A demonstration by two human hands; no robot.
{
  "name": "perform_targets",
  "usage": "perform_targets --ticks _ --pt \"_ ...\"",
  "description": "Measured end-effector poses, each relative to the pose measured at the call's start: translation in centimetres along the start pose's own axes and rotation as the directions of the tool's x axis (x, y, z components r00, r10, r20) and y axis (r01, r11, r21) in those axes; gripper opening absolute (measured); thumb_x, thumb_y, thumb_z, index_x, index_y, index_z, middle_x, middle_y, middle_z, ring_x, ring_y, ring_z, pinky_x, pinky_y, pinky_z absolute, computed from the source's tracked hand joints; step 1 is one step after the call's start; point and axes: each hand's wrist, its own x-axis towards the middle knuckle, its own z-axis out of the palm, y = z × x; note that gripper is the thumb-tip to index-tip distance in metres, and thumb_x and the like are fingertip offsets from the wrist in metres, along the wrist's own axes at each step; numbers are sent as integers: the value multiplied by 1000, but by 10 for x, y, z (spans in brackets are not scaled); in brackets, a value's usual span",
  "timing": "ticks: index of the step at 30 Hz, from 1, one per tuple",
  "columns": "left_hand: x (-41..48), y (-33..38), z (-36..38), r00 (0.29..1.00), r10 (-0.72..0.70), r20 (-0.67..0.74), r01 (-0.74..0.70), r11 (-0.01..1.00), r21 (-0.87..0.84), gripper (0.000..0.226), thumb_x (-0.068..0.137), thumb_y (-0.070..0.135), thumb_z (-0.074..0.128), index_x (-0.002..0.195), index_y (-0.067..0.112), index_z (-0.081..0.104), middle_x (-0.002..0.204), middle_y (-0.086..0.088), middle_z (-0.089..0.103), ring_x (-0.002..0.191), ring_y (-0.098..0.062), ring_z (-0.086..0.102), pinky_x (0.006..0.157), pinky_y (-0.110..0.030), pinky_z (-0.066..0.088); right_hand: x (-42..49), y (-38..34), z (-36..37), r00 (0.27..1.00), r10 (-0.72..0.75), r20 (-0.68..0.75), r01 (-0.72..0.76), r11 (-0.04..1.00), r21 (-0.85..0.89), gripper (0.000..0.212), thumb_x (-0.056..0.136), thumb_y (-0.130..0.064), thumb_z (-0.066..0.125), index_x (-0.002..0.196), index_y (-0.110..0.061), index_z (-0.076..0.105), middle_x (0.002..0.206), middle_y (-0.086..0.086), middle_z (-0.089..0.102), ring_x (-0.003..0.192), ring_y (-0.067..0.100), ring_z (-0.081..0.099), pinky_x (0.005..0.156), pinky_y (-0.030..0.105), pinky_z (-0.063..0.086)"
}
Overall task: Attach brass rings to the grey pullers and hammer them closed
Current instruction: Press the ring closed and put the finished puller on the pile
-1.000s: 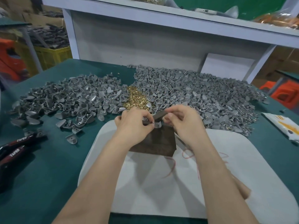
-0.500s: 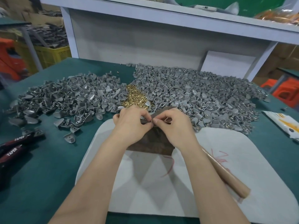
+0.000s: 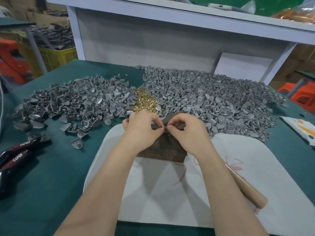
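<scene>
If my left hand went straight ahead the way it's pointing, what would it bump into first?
Probably the brass rings heaped just beyond the left hand; its height above the table is unclear, so it might pass over them.

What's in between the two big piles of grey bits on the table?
A small heap of brass rings lies between the left pile and the right pile of grey pullers, shown in the head view.
</scene>
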Motion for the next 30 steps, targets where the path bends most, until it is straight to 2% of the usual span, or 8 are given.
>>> perform_targets --ticks 3,7,12,15,18,22,27,30 --pt "0 0 -1 1000 -2 3 2 1000 7 9 85 38 65 78 37 60 116 7 55 122 -23 40 96 -38 28 0 -2 1 999 -6 -46 9 998 67 15 82 -14 68 75 -28 65 89 -1 63 72 2 53 68 10 39" --pt "-1 2 -2 1000 -1 -1 1 1000 -6 9 85 40 65 78 36 60 114 7 56 120 -23 41 95 -37 29 -2 -4 3 999 -25 -26 25 1000 6 18 82 -18 70 73 -33 65 86 -10 52 72 0 51 71 17 39" --pt "-1 2 -2 1000 -7 7 7 1000 -3 6 86 39 65 82 34 63 116 7 54 121 -24 39 95 -37 26 -3 -4 0 1000 -17 -20 15 998 -56 16 84 -19 68 72 -29 63 88 -8 53 71 -1 52 66 10 37" --pt "-1 2 -2 1000 -7 8 7 1000 2 6 86 39 65 85 33 65 116 7 54 121 -24 38 96 -37 26 -3 -7 1 999 -43 -19 40 993 -115 9 86 -18 65 78 -22 67 93 -3 54 82 12 56 80 28 46" --pt "-1 2 -2 1000 -6 9 6 1000 0 6 86 39 65 84 33 65 117 7 54 122 -24 37 96 -38 26 -4 -10 2 996 -92 -24 85 978 -190 7 86 -17 64 82 -15 70 94 1 56 89 19 56 83 38 46" --pt "-1 3 -2 1000 -3 11 3 1000 -1 9 85 40 66 81 34 61 115 7 53 121 -24 38 97 -38 27 -6 -11 2 990 -128 -52 112 963 -245 7 85 -15 64 82 -13 70 93 3 57 90 21 55 81 38 45" --pt "-1 2 -1 1000 11 7 -11 1000 -1 9 85 40 66 79 34 60 113 7 54 120 -23 40 95 -37 27 -6 -11 2 997 -64 -50 53 980 -193 8 86 -19 65 80 -19 70 92 -2 57 84 17 56 78 34 45" --pt "-1 2 -1 1000 14 2 -14 1000 4 9 85 38 66 79 34 61 113 7 54 120 -23 40 97 -38 28 -4 -10 0 999 -27 -16 25 989 -148 7 86 -20 66 83 -20 73 95 -2 59 87 18 58 83 36 46"
